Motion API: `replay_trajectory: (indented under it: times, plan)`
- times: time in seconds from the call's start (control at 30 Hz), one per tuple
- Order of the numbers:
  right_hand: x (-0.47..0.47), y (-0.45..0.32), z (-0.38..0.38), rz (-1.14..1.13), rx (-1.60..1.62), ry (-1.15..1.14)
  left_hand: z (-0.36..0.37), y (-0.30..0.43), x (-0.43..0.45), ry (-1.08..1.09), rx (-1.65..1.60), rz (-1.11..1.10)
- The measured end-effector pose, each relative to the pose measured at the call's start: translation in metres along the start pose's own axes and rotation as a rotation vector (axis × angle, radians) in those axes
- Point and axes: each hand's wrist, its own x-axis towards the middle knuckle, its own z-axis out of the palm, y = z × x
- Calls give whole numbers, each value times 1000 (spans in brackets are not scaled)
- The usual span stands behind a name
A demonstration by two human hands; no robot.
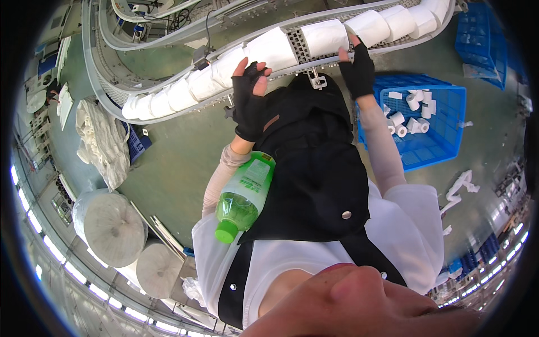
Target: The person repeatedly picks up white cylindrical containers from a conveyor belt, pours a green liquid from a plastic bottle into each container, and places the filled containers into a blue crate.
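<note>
A curved conveyor (300,44) crosses the top of the head view, carrying a row of white paper rolls (271,48). My left hand (248,92), in a black fingerless glove, is at its near rail beside a large roll, fingers apart and holding nothing; whether it touches the roll is unclear. My right hand (358,67), gloved alike, reaches over the rail with fingers spread at the ends of two neighbouring rolls (325,38). It grips nothing. A green bottle (246,193) with a green cap lies between my left forearm and my black apron (316,185).
A blue plastic crate (452,122) with several small white rolls (412,101) stands on the floor at right. More blue crates (476,42) are behind it. A crumpled white sack (101,139) and large wrapped rolls (113,229) are at left. A paper strip (457,189) lies at right.
</note>
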Motion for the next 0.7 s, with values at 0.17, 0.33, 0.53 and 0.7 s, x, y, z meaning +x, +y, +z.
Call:
replay_trajectory:
  times: [0.17,0.33,0.53,0.7]
  plan:
    - [23,-166,-102,-425,206,-655,9,-10,5,-616,492,-74]
    - [-18,-244,-91,-842,506,-910,13,-10,-25,-904,679,56]
    - [-29,-256,-88,-839,368,-920,-20,-19,-35,-1091,654,172]
    - [-20,-274,-73,-866,185,-998,-56,-23,-50,-1074,583,211]
